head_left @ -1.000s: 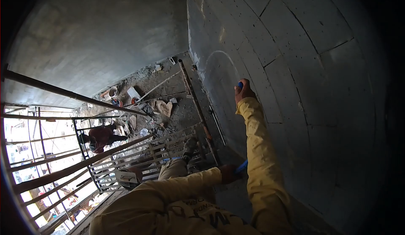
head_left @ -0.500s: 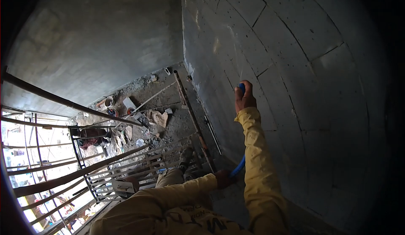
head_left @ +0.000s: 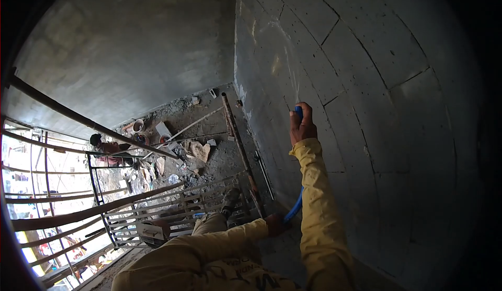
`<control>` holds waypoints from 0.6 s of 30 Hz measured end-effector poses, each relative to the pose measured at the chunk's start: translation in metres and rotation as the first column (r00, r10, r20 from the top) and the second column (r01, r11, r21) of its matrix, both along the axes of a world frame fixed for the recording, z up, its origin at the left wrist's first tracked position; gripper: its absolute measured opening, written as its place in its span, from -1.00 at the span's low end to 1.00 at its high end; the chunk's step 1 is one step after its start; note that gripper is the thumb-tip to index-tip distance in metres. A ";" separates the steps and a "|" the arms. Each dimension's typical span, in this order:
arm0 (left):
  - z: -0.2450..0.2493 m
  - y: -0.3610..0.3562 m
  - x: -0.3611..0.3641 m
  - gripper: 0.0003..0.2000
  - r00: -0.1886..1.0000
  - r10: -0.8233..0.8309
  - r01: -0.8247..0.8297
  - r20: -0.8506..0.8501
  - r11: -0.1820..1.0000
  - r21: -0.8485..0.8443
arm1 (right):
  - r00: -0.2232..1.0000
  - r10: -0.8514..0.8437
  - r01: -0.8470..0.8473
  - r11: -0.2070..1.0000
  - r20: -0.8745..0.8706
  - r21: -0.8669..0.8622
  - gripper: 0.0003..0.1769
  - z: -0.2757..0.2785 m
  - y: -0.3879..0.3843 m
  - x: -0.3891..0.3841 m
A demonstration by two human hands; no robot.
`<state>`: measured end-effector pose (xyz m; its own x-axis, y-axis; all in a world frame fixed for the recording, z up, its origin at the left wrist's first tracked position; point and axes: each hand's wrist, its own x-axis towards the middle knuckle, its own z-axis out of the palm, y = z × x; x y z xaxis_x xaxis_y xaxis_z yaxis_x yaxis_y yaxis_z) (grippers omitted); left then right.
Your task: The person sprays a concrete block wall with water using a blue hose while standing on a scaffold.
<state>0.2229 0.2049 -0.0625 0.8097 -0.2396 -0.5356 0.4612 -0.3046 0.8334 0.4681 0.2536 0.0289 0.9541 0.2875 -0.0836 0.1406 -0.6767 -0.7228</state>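
Observation:
My right hand is closed round the end of a blue hose, its thumb and fingers near the mouth. A thin spray of water leaves the hose end and strikes the grey block wall, which has dark joints between its blocks. Lower down, my left hand grips the same hose near my body; its fingers are in shadow. The stretch of hose between my hands runs partly behind my right forearm.
Scaffold slats lie under my feet, with a rusty pole beside the wall. Far below, rubble, a bucket and torn sacks litter the ground. Another person is there by the scaffold frame. Long poles cross at left.
The view has shifted slightly. The spray on the wall shows more plainly, reaching upward. The other person below has risen, with the head now visible. Both my hands keep their hold on the hose.

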 end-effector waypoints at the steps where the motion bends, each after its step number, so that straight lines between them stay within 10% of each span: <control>1: 0.002 0.002 0.001 -0.64 1.000 -0.009 0.009 0.002 1.000 -0.003 | 1.000 0.005 -0.005 1.000 0.011 -0.006 -0.58 0.001 0.001 0.000; 18: -0.010 -0.007 -0.006 -0.59 1.000 0.029 -0.029 -0.004 0.999 0.015 | 1.000 -0.002 0.004 0.998 0.021 -0.067 -0.60 -0.002 0.003 -0.003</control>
